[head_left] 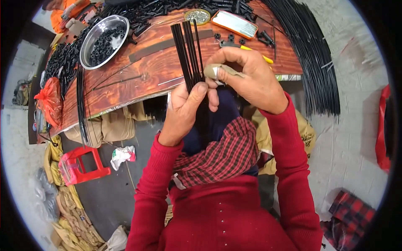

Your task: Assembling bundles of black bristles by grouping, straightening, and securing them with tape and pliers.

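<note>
My left hand (184, 106) is closed round a small fan of thin black rods (187, 54), which stand up above the fingers and lean slightly left. One rod stands a little apart on the bundle's right side. My right hand (253, 79) meets the left at the foot of the rods, its thumb and fingertips pinched together. A tan cover (224, 72) wraps a digit of that hand. Whatever lies in the right pinch is hidden by the fingers. The rods' lower ends are also hidden, behind the hands.
On the wood-patterned table (159, 67) sit a metal bowl (86, 52) of small black parts, a yellow dish (197, 16), an orange-rimmed tray (234, 24) and a yellow-handled tool (268, 60). A large rod bundle (310, 54) hangs off the right edge. A red stool (83, 167) stands lower left.
</note>
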The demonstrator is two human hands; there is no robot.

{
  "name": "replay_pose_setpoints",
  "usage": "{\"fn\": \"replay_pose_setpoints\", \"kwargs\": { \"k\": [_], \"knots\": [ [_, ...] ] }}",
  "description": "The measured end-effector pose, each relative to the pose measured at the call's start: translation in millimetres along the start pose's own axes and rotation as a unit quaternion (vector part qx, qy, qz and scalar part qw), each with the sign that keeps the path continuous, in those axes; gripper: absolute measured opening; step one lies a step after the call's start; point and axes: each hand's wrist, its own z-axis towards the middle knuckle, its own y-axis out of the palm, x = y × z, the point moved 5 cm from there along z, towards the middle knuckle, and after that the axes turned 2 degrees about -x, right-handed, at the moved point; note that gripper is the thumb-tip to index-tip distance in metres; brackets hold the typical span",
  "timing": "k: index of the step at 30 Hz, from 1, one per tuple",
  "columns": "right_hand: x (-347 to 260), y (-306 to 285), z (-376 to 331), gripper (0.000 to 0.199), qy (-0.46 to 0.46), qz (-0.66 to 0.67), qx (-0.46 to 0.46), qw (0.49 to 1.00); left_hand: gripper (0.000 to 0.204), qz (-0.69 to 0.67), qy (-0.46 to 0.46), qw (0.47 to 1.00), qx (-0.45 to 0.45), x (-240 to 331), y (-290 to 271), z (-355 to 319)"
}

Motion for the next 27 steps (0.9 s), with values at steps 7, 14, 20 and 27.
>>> {"fn": "replay_pose_setpoints", "kwargs": {
  "k": [7,14,20,27],
  "knots": [
    [-14.1,8.8,-21.1,0.006,-0.01,-0.092,0.055,0.994,0.03,-0.003,0.004,1.0,-0.006,1.5,8.8,-13.8],
    [3.1,11.0,-17.9,0.006,-0.008,-0.062,0.057,0.996,0.028,-0.057,-0.009,0.998,0.012,-0.9,3.4,-15.8],
    [-13.6,2.1,4.6,0.033,-0.087,-0.059,0.01,0.994,0.027,-0.066,-0.026,0.997,-0.001,-5.0,-2.4,-7.0],
    [-1.9,11.5,47.1,0.024,0.062,0.018,-0.1,0.993,0.029,-0.08,-0.039,0.996,-0.018,-11.9,-9.1,5.3]
  ]
}}
